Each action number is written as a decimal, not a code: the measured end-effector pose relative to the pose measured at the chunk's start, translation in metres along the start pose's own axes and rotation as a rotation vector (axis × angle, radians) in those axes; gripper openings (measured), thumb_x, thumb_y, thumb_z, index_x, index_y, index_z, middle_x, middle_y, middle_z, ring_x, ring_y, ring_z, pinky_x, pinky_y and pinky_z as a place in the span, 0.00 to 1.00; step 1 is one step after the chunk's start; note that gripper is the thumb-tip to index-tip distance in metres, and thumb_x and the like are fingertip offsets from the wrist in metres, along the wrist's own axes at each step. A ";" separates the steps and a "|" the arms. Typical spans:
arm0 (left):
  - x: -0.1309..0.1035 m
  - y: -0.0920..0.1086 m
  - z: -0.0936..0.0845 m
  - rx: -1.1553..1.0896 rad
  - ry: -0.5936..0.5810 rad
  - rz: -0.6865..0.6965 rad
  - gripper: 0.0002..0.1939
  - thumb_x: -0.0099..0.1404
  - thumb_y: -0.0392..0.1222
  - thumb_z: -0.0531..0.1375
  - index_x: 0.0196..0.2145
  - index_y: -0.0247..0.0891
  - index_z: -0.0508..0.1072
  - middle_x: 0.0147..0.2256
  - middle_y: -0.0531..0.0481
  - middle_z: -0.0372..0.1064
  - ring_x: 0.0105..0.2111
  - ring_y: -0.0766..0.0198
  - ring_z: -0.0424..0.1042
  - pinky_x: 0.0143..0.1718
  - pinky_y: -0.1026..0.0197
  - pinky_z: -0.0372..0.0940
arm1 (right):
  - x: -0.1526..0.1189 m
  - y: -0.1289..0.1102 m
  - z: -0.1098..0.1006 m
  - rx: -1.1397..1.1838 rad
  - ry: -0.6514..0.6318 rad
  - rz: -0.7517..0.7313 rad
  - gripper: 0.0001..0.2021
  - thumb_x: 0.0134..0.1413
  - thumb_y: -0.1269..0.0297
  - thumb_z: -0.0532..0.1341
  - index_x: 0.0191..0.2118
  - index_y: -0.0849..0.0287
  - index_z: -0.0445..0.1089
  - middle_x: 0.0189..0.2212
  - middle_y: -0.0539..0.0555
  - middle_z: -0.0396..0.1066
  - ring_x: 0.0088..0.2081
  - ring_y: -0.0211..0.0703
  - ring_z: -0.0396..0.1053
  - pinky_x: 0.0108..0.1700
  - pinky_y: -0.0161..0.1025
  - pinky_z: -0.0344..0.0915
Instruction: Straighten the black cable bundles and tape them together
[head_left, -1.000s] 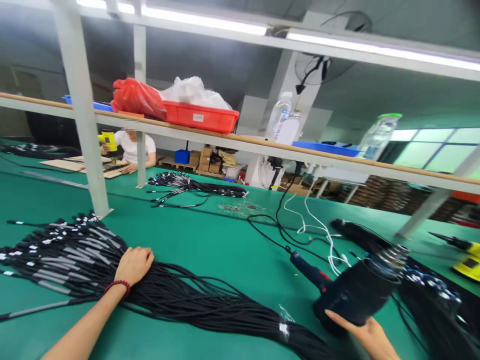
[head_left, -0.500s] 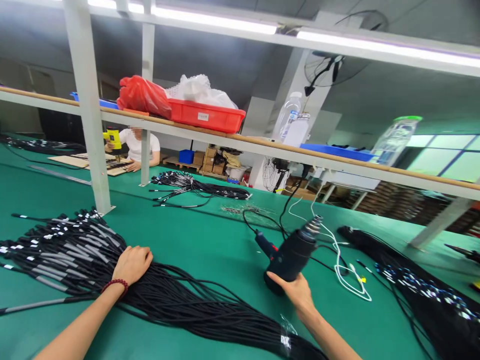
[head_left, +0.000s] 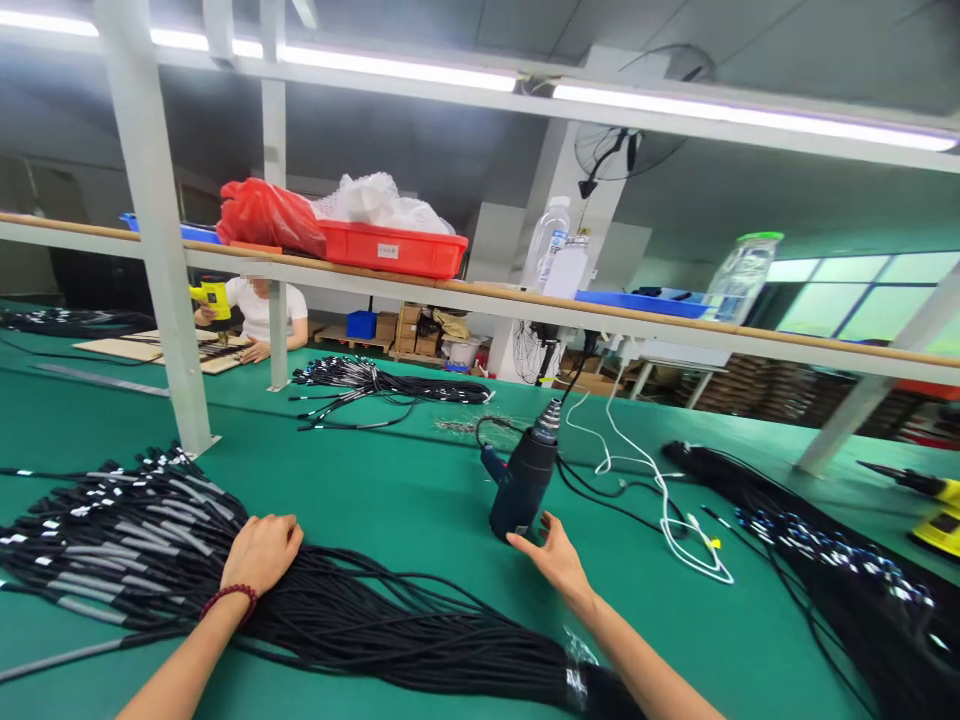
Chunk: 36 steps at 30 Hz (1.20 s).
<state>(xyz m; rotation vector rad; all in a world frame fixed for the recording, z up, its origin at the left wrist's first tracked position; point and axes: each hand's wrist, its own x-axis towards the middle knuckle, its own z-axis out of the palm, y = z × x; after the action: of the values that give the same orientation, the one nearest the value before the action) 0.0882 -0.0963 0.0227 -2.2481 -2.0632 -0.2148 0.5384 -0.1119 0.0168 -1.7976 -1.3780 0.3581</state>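
My left hand [head_left: 262,552], with a red bead bracelet at the wrist, lies over a thick bundle of black cables [head_left: 420,620], its fingers curled down around the strands. Grey sleeves and white tags mark the cable ends on the left; a clear plastic wrap binds the bundle at lower right. A dark heat gun [head_left: 523,482] stands on its rear end with the metal nozzle pointing up. Close to its base is my right hand [head_left: 555,560], fingers apart and not wrapped round the tool; whether the thumb tip touches it I cannot tell.
The green table [head_left: 360,480] carries a second cable bundle [head_left: 390,382] behind, white cords [head_left: 664,500], and more black cables [head_left: 832,570] at right near a yellow tool [head_left: 941,515]. Overhead, a shelf holds a red bin [head_left: 394,250] and bottles. A co-worker [head_left: 262,310] sits far left.
The heat gun has gone from tilted in my right hand to standing upright on the table, and the fingers have opened off it. My left hand stays on the cables. The view has shifted slightly.
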 end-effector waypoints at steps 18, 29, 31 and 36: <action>-0.014 0.009 -0.017 0.062 -0.088 0.039 0.19 0.69 0.39 0.41 0.34 0.37 0.71 0.36 0.40 0.78 0.39 0.51 0.76 0.40 0.53 0.60 | -0.131 0.048 -0.062 -0.795 -0.046 -0.775 0.24 0.57 0.42 0.59 0.45 0.58 0.69 0.37 0.60 0.72 0.39 0.54 0.72 0.41 0.48 0.72; -0.060 0.064 -0.010 -0.162 -0.135 0.245 0.20 0.72 0.52 0.42 0.42 0.44 0.71 0.46 0.49 0.73 0.49 0.60 0.71 0.52 0.56 0.61 | -0.117 0.109 -0.132 -0.765 -0.089 -0.716 0.27 0.60 0.38 0.50 0.42 0.58 0.72 0.37 0.61 0.73 0.37 0.53 0.73 0.39 0.45 0.71; -0.065 0.054 -0.010 -0.321 -0.173 0.356 0.21 0.68 0.59 0.49 0.49 0.47 0.70 0.54 0.49 0.68 0.55 0.58 0.65 0.57 0.55 0.59 | -0.117 0.109 -0.136 -0.781 -0.103 -0.674 0.26 0.60 0.39 0.52 0.43 0.58 0.72 0.38 0.61 0.73 0.38 0.53 0.73 0.39 0.46 0.71; -0.060 -0.007 -0.005 -0.291 -0.263 0.470 0.54 0.44 0.67 0.66 0.65 0.48 0.55 0.66 0.42 0.49 0.66 0.42 0.47 0.66 0.41 0.42 | -0.121 0.104 -0.131 -0.822 -0.129 -0.583 0.21 0.59 0.44 0.56 0.42 0.58 0.72 0.39 0.63 0.73 0.41 0.57 0.72 0.43 0.49 0.71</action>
<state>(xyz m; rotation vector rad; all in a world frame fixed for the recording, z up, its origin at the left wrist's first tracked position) 0.0760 -0.1559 0.0176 -3.0042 -1.6131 -0.2033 0.6495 -0.2840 -0.0092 -1.8630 -2.2654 -0.4833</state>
